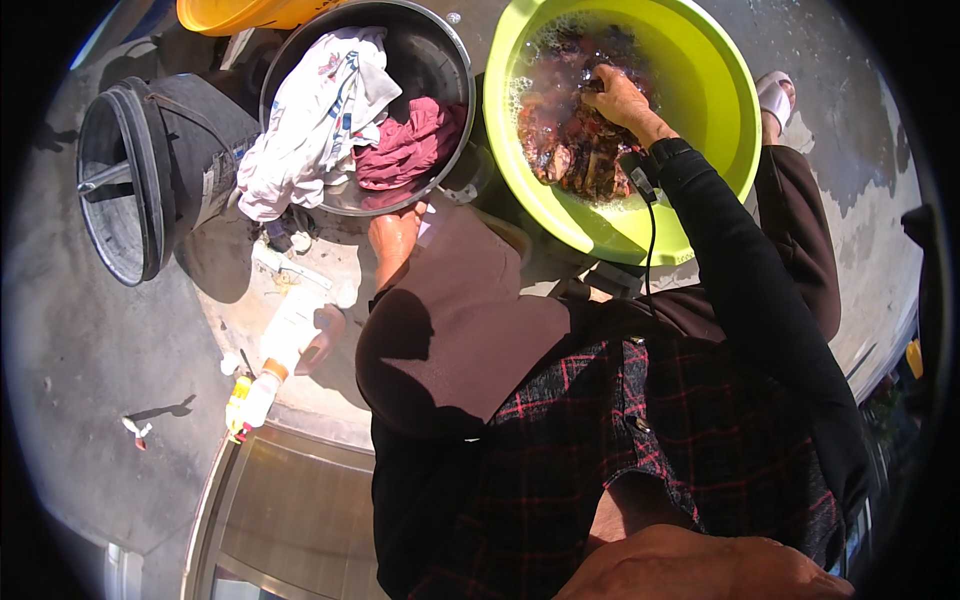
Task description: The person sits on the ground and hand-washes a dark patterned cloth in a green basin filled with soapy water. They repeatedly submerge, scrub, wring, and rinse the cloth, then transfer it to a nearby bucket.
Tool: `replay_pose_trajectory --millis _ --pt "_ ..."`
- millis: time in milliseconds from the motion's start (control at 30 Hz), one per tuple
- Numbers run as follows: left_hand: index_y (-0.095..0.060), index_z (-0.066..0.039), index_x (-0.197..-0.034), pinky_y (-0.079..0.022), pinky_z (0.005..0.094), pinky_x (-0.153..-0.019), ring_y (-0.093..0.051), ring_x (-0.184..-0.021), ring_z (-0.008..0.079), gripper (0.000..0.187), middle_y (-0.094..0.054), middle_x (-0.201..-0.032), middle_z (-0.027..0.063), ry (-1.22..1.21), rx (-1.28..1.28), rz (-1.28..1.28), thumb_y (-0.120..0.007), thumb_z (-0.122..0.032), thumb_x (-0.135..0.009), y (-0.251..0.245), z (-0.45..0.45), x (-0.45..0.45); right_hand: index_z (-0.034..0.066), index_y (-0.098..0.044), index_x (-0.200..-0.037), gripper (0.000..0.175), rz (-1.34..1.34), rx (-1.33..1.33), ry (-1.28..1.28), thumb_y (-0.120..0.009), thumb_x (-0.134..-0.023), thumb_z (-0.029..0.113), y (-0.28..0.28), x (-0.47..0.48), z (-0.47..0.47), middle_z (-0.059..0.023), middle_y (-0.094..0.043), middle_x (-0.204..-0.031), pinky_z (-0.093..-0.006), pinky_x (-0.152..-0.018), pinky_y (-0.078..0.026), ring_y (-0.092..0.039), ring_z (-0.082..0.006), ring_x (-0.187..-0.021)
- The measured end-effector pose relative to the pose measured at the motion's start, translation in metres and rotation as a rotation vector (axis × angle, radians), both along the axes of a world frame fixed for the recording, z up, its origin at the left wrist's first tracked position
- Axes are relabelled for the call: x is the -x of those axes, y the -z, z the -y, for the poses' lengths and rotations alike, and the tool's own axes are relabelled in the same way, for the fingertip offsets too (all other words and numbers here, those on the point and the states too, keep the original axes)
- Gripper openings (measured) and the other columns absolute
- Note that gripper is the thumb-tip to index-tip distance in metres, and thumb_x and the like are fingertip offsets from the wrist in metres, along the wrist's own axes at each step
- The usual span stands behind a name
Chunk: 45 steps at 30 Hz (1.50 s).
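My right hand (621, 99) reaches into a lime-green plastic basin (701, 97), its fingers curled on a soaked dark patterned cloth (574, 154). The cloth lies bunched in cloudy water with foam along the basin's left side. My left hand (394, 234) is low against the near rim of a metal basin (466, 67); my fingers are partly hidden, so their hold is unclear. In that basin lie a white printed garment (322, 112), hanging over the left rim, and a crumpled dark pink cloth (409, 142).
A black bucket (199, 124) lies tipped at the left. Bottles, including a white one with an orange cap (289, 326), lie on the concrete floor (97, 360) near a metal-framed panel (300, 495). An orange tub (247, 13) stands behind. A black cable (651, 240) hangs from my right wrist.
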<state>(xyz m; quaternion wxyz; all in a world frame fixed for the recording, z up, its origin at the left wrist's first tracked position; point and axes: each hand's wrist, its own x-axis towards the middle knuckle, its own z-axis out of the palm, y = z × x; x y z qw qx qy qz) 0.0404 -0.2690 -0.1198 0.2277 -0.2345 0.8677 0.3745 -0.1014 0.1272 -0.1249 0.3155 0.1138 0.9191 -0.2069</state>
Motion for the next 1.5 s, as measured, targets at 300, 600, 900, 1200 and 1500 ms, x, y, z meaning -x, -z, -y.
replay_pose_trajectory --millis 300,600,900,1200,1500 --pt "-0.064 0.007 -0.100 -0.044 0.0229 -0.054 -0.057 -0.062 0.0106 0.029 -0.068 -0.087 0.0132 -0.371 -0.676 0.119 -0.046 0.017 -0.080 0.000 0.019 0.000 0.0089 -0.047 -0.112 0.044 -0.231 0.361 -0.464 -0.073 -0.081 0.024 -0.070 -0.077 0.007 -0.0116 -0.049 -0.109 -0.0461 -0.079 -0.047 -0.057 -0.0370 -0.099" --pt "-0.069 0.001 -0.092 -0.043 0.0215 -0.055 -0.055 -0.063 0.0058 0.019 -0.068 -0.080 0.0023 -0.220 -0.509 0.084 -0.054 0.011 -0.083 -0.005 0.008 0.001 0.0059 -0.046 -0.115 0.042 -0.300 0.076 -0.433 -0.069 -0.081 0.016 -0.008 -0.047 0.010 -0.0171 -0.049 -0.118 -0.0487 -0.083 -0.049 -0.057 -0.0417 -0.103" --pt "-0.065 0.003 -0.097 -0.043 0.0227 -0.054 -0.055 -0.061 0.0076 0.021 -0.064 -0.079 0.0030 -0.226 -0.443 0.074 -0.050 0.012 -0.085 0.003 0.006 0.000 0.0056 -0.051 -0.123 0.048 -0.085 -0.060 -0.121 -0.069 -0.083 0.026 0.008 -0.004 0.011 -0.0190 -0.063 -0.102 -0.0444 -0.083 -0.049 -0.062 -0.0351 -0.098" --pt "-0.064 0.004 -0.103 -0.047 0.0238 -0.063 -0.057 -0.071 0.0092 0.017 -0.065 -0.084 0.0056 -0.390 -0.295 0.195 -0.056 0.000 -0.088 -0.005 0.040 -0.025 0.0092 -0.053 -0.107 0.040 -0.055 0.261 -0.533 -0.075 -0.075 0.016 -0.075 -0.064 -0.002 -0.0123 -0.051 -0.113 -0.0422 -0.085 -0.049 -0.057 -0.0332 -0.103" --pt "-0.062 0.002 -0.119 -0.049 0.0243 -0.082 -0.063 -0.092 0.0134 0.029 -0.066 -0.106 0.0073 -0.329 -0.151 -0.007 -0.057 -0.012 -0.094 -0.170 0.106 0.000 0.0072 -0.048 -0.110 0.042 -0.050 0.146 -0.279 -0.073 -0.078 0.019 -0.024 -0.054 -0.016 -0.0146 -0.046 -0.116 -0.0448 -0.083 -0.047 -0.056 -0.0361 -0.103"
